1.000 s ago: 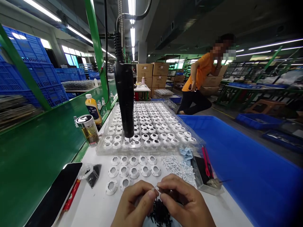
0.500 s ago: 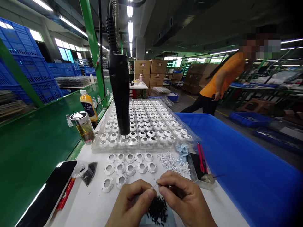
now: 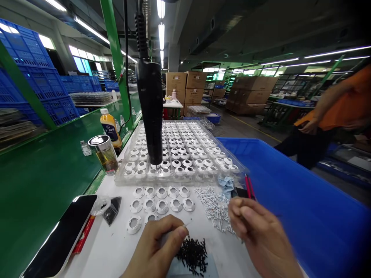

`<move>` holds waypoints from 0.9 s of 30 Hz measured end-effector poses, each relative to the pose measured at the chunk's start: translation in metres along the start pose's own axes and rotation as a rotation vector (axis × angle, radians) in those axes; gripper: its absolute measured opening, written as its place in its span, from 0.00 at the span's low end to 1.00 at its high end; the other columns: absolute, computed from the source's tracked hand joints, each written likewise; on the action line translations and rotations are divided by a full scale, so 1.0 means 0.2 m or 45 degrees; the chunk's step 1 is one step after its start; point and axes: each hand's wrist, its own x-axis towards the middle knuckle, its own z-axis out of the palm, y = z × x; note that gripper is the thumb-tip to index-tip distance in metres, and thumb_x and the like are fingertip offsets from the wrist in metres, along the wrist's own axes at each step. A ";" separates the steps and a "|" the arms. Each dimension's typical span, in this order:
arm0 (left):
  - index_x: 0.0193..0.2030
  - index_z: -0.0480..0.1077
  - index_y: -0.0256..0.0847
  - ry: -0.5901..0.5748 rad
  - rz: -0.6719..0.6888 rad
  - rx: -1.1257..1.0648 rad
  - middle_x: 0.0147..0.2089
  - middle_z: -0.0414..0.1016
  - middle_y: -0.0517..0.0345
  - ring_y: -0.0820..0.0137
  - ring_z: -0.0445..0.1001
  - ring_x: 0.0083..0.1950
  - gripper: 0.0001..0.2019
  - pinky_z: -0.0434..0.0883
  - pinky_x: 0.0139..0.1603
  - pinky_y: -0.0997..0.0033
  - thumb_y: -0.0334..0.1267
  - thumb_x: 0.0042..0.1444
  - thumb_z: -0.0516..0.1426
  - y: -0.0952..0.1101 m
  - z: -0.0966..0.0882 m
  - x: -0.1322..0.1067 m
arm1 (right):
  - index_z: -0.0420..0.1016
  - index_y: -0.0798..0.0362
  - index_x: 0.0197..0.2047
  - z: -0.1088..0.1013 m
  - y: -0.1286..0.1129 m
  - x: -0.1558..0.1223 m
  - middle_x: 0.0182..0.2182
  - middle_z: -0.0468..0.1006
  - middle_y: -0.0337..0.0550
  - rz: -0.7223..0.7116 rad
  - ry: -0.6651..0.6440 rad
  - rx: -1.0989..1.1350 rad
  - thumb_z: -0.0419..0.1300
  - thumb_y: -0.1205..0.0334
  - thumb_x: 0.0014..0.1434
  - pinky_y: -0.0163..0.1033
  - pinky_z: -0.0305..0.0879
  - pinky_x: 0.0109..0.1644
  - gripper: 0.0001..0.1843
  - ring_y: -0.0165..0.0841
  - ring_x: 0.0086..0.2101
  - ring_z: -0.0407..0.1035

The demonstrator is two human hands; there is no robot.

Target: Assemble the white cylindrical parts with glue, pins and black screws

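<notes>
the white bench edge meets the green belt (image 3: 43,181) at 9 o'clock, where a phone (image 3: 58,235) overhangs the seam; the jar (image 3: 106,154) stands at 11 o'clock; bare bench lies open between the phone and the left hand (image 3: 156,251); its thumb and forefinger are pinched shut on a small white pin (image 3: 188,223), tip pointing to 2 o'clock, just above the black pins (image 3: 193,255); loose white rings (image 3: 160,200) and the clear tray (image 3: 179,150) under the hanging driver (image 3: 150,112) fill 12 o'clock; the right hand (image 3: 261,235), blurred, fingers loosely curled, grip not readable, sits by the white pins (image 3: 214,206); the blue tub (image 3: 290,200) walls off 3 o'clock; half a second ago both hands met at the pin; the right has since drawn off toward 3 o'clock, and the person in orange (image 3: 333,112) has gone rightward.
</notes>
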 end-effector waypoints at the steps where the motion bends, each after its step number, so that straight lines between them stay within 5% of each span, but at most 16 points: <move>1: 0.34 0.81 0.43 0.004 0.018 0.021 0.29 0.76 0.57 0.67 0.70 0.31 0.20 0.66 0.35 0.71 0.56 0.67 0.59 0.00 -0.01 0.00 | 0.85 0.46 0.40 -0.02 0.00 0.01 0.23 0.71 0.37 -0.048 0.043 -0.010 0.69 0.51 0.65 0.29 0.60 0.24 0.08 0.26 0.21 0.58; 5: 0.41 0.81 0.49 0.135 0.151 0.040 0.39 0.82 0.59 0.64 0.78 0.42 0.10 0.69 0.47 0.69 0.50 0.66 0.62 0.00 0.00 -0.02 | 0.87 0.44 0.40 0.03 -0.01 -0.02 0.36 0.80 0.44 -0.228 -0.126 -0.139 0.73 0.61 0.58 0.31 0.71 0.29 0.05 0.32 0.30 0.72; 8: 0.40 0.79 0.47 0.066 0.362 0.043 0.35 0.79 0.60 0.68 0.77 0.37 0.07 0.69 0.42 0.72 0.43 0.68 0.62 -0.01 0.00 0.00 | 0.85 0.40 0.43 0.11 -0.04 -0.08 0.35 0.80 0.39 -0.441 -0.368 -0.331 0.67 0.69 0.61 0.32 0.75 0.38 0.12 0.32 0.34 0.75; 13: 0.42 0.77 0.46 0.015 0.629 0.019 0.34 0.78 0.61 0.71 0.75 0.35 0.02 0.69 0.38 0.74 0.37 0.68 0.63 -0.04 0.00 0.03 | 0.82 0.37 0.47 0.14 -0.04 -0.11 0.36 0.80 0.34 -0.491 -0.408 -0.407 0.64 0.72 0.62 0.29 0.74 0.37 0.18 0.29 0.33 0.75; 27: 0.41 0.77 0.47 0.026 0.595 0.006 0.33 0.77 0.61 0.70 0.75 0.35 0.05 0.68 0.37 0.73 0.41 0.70 0.61 -0.10 0.05 0.03 | 0.83 0.39 0.43 0.12 0.01 -0.11 0.35 0.80 0.34 -0.350 -0.461 -0.363 0.63 0.69 0.64 0.31 0.72 0.38 0.13 0.31 0.34 0.75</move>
